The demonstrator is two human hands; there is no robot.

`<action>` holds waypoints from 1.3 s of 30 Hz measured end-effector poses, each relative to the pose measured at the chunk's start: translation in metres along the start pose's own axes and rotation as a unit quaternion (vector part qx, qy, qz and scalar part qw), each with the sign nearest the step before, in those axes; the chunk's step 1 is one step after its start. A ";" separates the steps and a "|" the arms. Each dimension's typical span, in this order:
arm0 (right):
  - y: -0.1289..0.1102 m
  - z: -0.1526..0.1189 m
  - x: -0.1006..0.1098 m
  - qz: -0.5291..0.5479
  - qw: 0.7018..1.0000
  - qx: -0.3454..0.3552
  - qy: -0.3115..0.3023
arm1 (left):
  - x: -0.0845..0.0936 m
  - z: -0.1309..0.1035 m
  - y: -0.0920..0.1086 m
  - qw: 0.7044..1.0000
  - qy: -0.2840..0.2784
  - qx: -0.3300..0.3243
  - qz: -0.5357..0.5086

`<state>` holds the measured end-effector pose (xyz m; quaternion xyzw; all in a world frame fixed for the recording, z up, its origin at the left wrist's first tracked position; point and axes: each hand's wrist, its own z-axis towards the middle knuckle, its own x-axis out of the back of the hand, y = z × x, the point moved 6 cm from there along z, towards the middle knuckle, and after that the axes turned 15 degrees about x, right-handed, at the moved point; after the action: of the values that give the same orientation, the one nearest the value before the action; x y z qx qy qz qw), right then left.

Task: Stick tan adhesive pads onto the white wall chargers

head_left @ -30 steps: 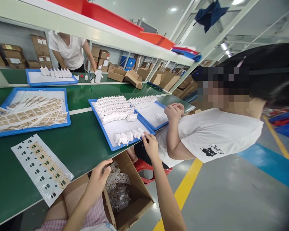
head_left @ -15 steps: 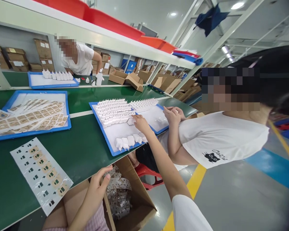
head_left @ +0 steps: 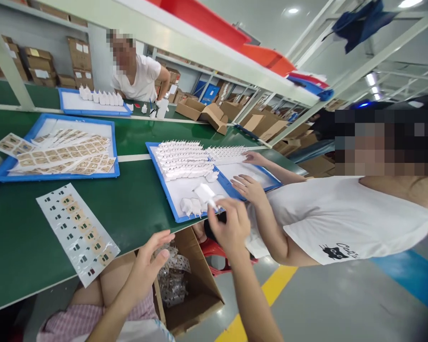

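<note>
My right hand [head_left: 231, 225] pinches a small white plastic part [head_left: 204, 192], slightly blurred, by its narrow end, above the near side of a blue-rimmed tray [head_left: 166, 192]. Rows of similar white parts [head_left: 183, 159] with thin pins stand at the back of that tray. More white parts [head_left: 191, 206] lie along its near edge, partly behind my right hand. My left hand [head_left: 148, 266] is open with nothing in it, fingers stretched out, by the table's front edge. Left of it, a sticker sheet [head_left: 78, 232] with tan labels lies on the green table, overhanging the edge.
A second blue tray [head_left: 117, 168] at left holds strips of tan labels. A co-worker's hands [head_left: 251, 187] are over the adjoining tray at right. Below the table edge stands a cardboard box [head_left: 203, 280] of discarded film. Another person [head_left: 139, 76] is across the table.
My right hand has drawn back from the tray toward me with a white part in its fingers. The co-worker's hands have moved apart over the adjoining tray. The view has shifted.
</note>
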<state>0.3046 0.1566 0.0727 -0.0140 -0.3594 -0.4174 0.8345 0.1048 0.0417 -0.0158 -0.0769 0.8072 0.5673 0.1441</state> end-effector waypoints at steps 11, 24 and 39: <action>-0.177 0.005 0.058 0.317 0.943 0.003 0.103 | 0.029 -0.039 0.034 0.964 0.183 -0.155 0.116; -0.195 0.025 0.070 0.292 0.953 -0.033 0.080 | 0.015 -0.065 0.046 0.832 0.187 -0.373 0.365; -0.194 0.019 0.076 0.287 0.951 -0.054 0.097 | 0.010 -0.068 0.041 0.846 0.195 -0.353 0.349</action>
<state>0.1863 -0.0160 0.0796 -0.1215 -0.2344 -0.1783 0.9479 0.0739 -0.0074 0.0394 0.0555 0.5371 0.8001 -0.2611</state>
